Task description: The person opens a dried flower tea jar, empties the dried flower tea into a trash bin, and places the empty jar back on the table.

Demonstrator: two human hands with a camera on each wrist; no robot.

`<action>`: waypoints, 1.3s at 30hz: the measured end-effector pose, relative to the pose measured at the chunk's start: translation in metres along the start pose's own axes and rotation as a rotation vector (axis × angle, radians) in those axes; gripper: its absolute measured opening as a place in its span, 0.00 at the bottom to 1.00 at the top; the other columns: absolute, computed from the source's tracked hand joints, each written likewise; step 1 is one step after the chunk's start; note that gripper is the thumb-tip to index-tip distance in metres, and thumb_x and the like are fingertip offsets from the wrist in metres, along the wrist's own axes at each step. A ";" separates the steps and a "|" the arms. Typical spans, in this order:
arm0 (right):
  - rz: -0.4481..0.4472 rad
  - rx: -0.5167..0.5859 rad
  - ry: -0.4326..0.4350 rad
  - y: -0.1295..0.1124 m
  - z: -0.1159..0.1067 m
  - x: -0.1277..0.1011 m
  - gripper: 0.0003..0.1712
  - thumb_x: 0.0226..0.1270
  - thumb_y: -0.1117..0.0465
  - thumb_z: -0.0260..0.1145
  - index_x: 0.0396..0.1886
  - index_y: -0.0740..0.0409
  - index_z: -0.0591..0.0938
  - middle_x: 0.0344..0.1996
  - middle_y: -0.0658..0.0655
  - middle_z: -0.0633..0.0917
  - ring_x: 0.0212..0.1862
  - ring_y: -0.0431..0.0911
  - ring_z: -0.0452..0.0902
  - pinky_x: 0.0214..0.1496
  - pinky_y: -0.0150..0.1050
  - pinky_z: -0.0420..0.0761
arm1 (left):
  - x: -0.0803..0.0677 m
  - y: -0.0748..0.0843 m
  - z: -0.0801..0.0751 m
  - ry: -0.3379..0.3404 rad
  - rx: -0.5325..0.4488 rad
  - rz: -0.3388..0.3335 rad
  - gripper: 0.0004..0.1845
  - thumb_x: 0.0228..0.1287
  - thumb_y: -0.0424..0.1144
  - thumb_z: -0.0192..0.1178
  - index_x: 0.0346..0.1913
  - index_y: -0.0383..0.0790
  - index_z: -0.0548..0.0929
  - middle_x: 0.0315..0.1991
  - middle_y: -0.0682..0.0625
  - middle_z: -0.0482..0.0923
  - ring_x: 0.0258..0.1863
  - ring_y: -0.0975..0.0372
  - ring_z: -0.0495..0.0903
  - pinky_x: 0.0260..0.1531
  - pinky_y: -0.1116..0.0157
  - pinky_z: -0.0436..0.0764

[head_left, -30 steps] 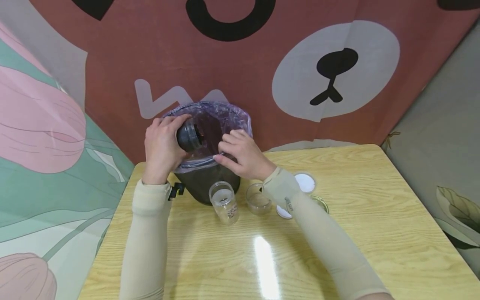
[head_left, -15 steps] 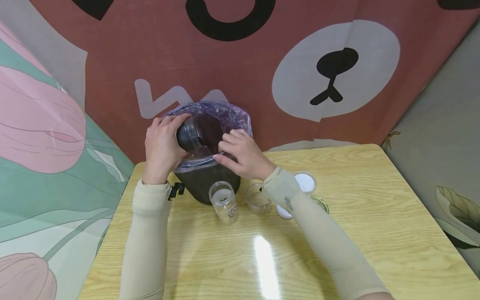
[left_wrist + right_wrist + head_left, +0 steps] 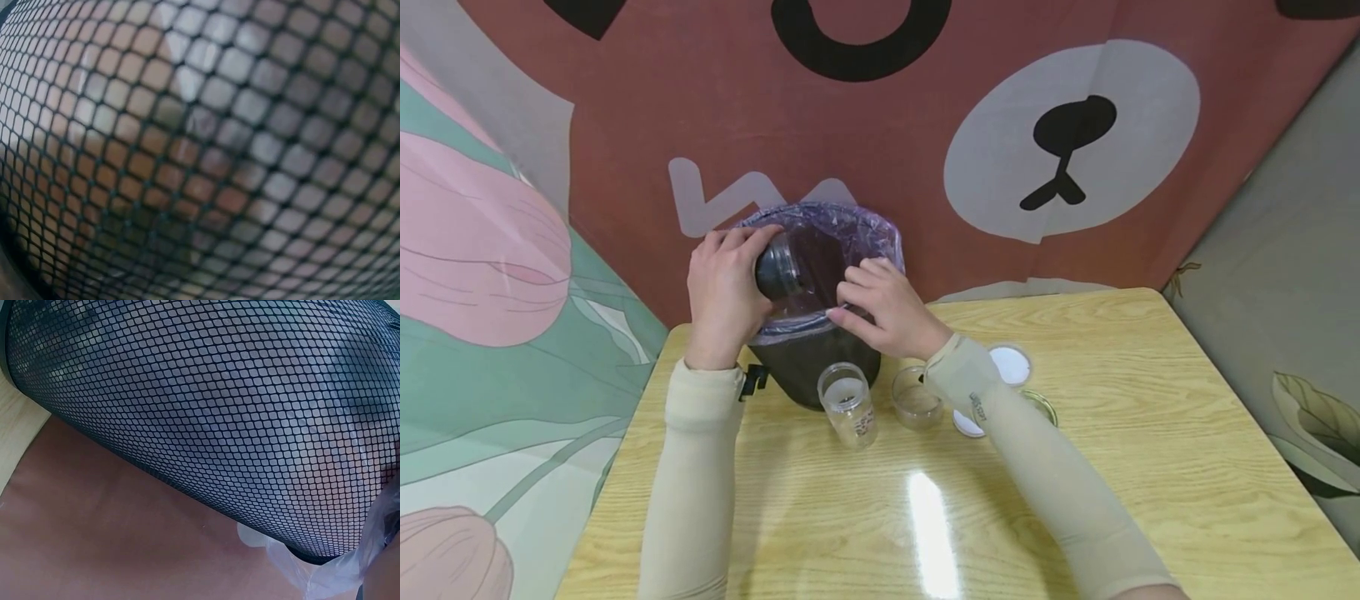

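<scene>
Your left hand [image 3: 724, 292] is raised at the far side, back of the hand toward you, fingers and thumb curled around what it grips, knuckles tipped inward to the right. Your right hand [image 3: 880, 307] sits just beside it, palm down, fingers bent and pinching with the fingertips [image 3: 842, 315] pointing left (the thumb is hidden underneath). Both forearms, in pale beige sleeves, reach forward from the near edge and converge; your wrists are well apart. Neither hand shows in the wrist views.
</scene>
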State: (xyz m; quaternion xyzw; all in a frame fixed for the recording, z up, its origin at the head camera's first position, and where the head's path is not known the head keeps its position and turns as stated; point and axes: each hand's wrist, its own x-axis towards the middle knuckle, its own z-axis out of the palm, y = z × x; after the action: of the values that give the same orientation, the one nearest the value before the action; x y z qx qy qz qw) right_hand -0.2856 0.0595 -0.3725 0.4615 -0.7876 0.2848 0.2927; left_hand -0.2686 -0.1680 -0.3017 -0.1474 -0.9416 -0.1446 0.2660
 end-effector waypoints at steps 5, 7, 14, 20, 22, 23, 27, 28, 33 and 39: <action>-0.001 -0.001 0.001 0.000 0.000 0.000 0.36 0.83 0.33 0.37 0.30 0.54 0.77 0.28 0.51 0.71 0.37 0.48 0.65 0.48 0.45 0.68 | 0.000 0.004 -0.001 0.014 0.056 0.018 0.45 0.36 0.27 0.83 0.66 0.46 0.82 0.60 0.40 0.82 0.58 0.41 0.75 0.66 0.37 0.69; 0.001 -0.002 0.000 -0.001 -0.001 0.001 0.36 0.83 0.33 0.36 0.30 0.54 0.77 0.28 0.51 0.71 0.37 0.48 0.65 0.48 0.45 0.68 | 0.001 0.004 -0.002 0.015 0.073 0.027 0.45 0.36 0.27 0.83 0.66 0.46 0.82 0.60 0.40 0.82 0.59 0.41 0.75 0.66 0.38 0.69; -0.002 0.003 0.001 -0.001 0.000 0.001 0.37 0.83 0.33 0.37 0.30 0.54 0.77 0.28 0.51 0.71 0.37 0.48 0.65 0.47 0.45 0.67 | 0.002 0.005 -0.003 0.005 0.110 0.062 0.45 0.37 0.28 0.84 0.67 0.46 0.82 0.61 0.40 0.83 0.60 0.42 0.75 0.66 0.39 0.70; -0.007 0.006 0.007 -0.001 -0.001 0.002 0.36 0.83 0.34 0.37 0.30 0.54 0.77 0.28 0.52 0.72 0.37 0.49 0.65 0.48 0.46 0.68 | 0.002 0.005 -0.003 0.012 0.140 0.102 0.44 0.38 0.28 0.83 0.66 0.45 0.83 0.61 0.41 0.83 0.60 0.43 0.76 0.65 0.39 0.71; -0.006 0.007 0.006 -0.001 -0.001 0.002 0.36 0.83 0.34 0.37 0.30 0.54 0.78 0.28 0.51 0.72 0.37 0.49 0.66 0.48 0.46 0.68 | 0.003 0.005 -0.003 0.015 0.159 0.119 0.43 0.38 0.28 0.83 0.66 0.45 0.83 0.60 0.41 0.84 0.59 0.43 0.77 0.65 0.40 0.72; -0.005 0.007 0.005 -0.001 -0.001 0.001 0.36 0.83 0.34 0.37 0.30 0.54 0.78 0.28 0.51 0.72 0.37 0.49 0.66 0.48 0.46 0.68 | 0.003 0.005 -0.003 0.017 0.166 0.127 0.43 0.38 0.28 0.83 0.65 0.45 0.83 0.60 0.41 0.84 0.59 0.43 0.77 0.65 0.40 0.72; -0.005 -0.002 0.004 -0.001 -0.002 0.002 0.36 0.83 0.34 0.37 0.30 0.54 0.78 0.28 0.52 0.72 0.37 0.49 0.66 0.47 0.46 0.68 | 0.003 0.005 -0.003 0.034 0.179 0.155 0.43 0.37 0.29 0.84 0.65 0.46 0.83 0.59 0.42 0.84 0.59 0.43 0.77 0.63 0.41 0.73; -0.006 -0.004 0.003 -0.001 -0.002 0.002 0.36 0.83 0.34 0.37 0.30 0.54 0.78 0.28 0.52 0.72 0.37 0.49 0.66 0.47 0.46 0.68 | 0.003 0.005 -0.003 0.038 0.180 0.159 0.43 0.37 0.30 0.84 0.65 0.46 0.83 0.59 0.42 0.85 0.58 0.43 0.78 0.63 0.41 0.73; -0.008 -0.006 0.002 -0.002 -0.002 0.003 0.36 0.83 0.34 0.37 0.30 0.54 0.78 0.28 0.52 0.73 0.37 0.49 0.67 0.47 0.46 0.68 | 0.002 0.006 -0.005 0.050 0.201 0.174 0.45 0.35 0.37 0.87 0.65 0.46 0.83 0.58 0.42 0.85 0.58 0.43 0.78 0.62 0.41 0.73; -0.003 -0.010 0.002 -0.002 -0.002 0.003 0.37 0.83 0.34 0.37 0.30 0.54 0.78 0.28 0.52 0.73 0.37 0.49 0.67 0.47 0.46 0.68 | 0.003 0.006 -0.006 0.041 0.219 0.186 0.45 0.34 0.39 0.88 0.64 0.45 0.84 0.58 0.41 0.85 0.58 0.43 0.78 0.63 0.41 0.73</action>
State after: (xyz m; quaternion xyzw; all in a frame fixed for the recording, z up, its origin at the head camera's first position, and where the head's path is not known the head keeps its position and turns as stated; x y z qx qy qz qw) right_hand -0.2846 0.0583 -0.3684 0.4611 -0.7880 0.2809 0.2959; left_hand -0.2659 -0.1636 -0.2943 -0.2011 -0.9283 -0.0186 0.3121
